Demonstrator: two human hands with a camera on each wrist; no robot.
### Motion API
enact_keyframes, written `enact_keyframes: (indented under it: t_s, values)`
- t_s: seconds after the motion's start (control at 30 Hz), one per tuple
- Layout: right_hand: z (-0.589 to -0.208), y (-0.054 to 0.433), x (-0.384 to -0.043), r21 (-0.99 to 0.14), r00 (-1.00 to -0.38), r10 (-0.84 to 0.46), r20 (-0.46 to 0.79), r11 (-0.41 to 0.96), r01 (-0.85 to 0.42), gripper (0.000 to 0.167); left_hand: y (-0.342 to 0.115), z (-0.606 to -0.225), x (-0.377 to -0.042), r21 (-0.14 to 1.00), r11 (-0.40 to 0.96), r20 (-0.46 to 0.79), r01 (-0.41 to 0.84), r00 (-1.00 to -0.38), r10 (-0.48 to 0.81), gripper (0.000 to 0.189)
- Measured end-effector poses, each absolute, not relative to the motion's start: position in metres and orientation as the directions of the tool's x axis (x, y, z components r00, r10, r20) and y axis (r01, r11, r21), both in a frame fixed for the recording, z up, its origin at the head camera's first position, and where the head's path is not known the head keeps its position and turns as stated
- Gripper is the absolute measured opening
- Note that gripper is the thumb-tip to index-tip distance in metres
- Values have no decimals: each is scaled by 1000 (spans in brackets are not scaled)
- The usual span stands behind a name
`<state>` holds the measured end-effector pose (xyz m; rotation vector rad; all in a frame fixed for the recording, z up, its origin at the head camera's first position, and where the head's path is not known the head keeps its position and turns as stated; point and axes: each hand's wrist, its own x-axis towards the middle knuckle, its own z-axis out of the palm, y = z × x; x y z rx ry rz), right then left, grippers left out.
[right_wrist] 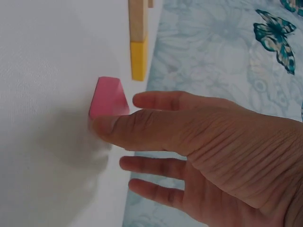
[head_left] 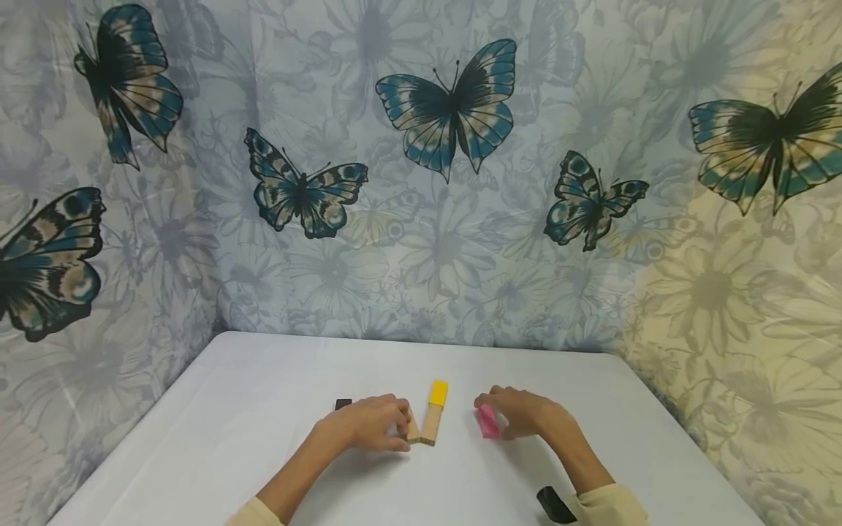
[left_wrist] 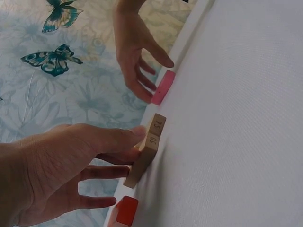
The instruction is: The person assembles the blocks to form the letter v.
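Observation:
My left hand (head_left: 368,424) holds a plain wooden block (head_left: 413,429) at its side, with thumb and index finger against it. Touching this block at the near end is a second wooden block (head_left: 430,424), with a yellow block (head_left: 438,392) at its far end. The near ends read 50 and 75 in the left wrist view. A red-orange block (left_wrist: 127,210) lies beside my left ring fingertip. My right hand (head_left: 522,410) pinches a pink block (head_left: 487,422) on the table, thumb at one end and fingers at the other; part of it is hidden.
The white table (head_left: 276,380) runs back to a fabric wall (head_left: 447,285) printed with flowers and butterflies. A small dark thing (head_left: 343,403) shows behind my left hand. A black device (head_left: 555,504) sits at my right wrist.

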<state>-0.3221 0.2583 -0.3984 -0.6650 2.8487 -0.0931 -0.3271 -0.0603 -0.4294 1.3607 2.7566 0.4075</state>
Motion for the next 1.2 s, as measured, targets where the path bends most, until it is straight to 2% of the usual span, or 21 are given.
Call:
enact_keyframes:
  t_s: [0.4,0.63,1.2]
  values:
    - [-401,254,-322,-125,-875,-439,-205,898,-421,43,-57,-431,-328,258,574,82,777,-610,788,16]
    - [-404,254,-325,-122,-850,-498,-173,867,-483,38,-58,-430,-326,252,588,76,769,-621,780,15]
    - [-406,257,-329,-139,-845,-510,-164,860,-492,35,-57,-434,-329,254,592,78,765,-626,776,14]
